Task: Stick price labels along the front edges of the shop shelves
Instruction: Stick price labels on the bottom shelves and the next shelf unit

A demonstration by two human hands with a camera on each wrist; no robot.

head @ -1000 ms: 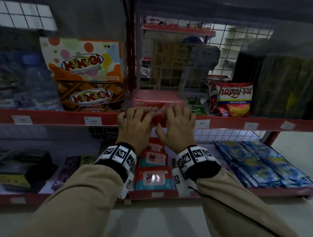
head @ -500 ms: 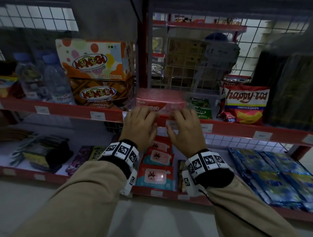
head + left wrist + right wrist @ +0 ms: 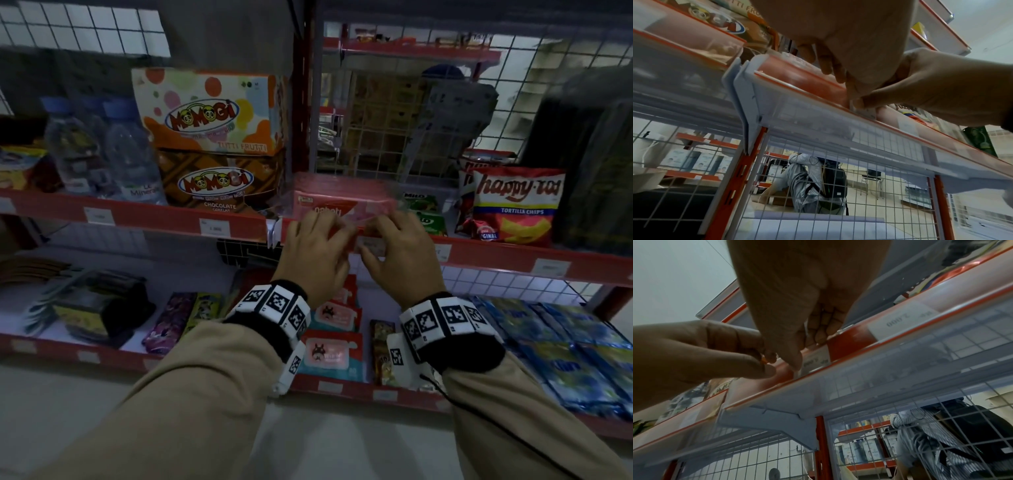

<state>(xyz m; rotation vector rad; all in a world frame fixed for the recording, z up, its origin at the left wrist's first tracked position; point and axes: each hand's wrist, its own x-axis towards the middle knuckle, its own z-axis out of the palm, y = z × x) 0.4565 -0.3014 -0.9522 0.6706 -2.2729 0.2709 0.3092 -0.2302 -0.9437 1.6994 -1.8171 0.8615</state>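
I count two Momogi boxes (image 3: 209, 109), two water bottles (image 3: 130, 157), one Happy Tos bag (image 3: 517, 205), three wet-wipe packs (image 3: 329, 353)

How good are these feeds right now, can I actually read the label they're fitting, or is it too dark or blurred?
Head view: dim, and the price label is blurred, unreadable between the left hand and right hand. Right wrist view: sharper, digits on the label show but upside down and partly covered by fingers. Left wrist view: strong wide-angle bending of the shelf edge, palm close and soft.
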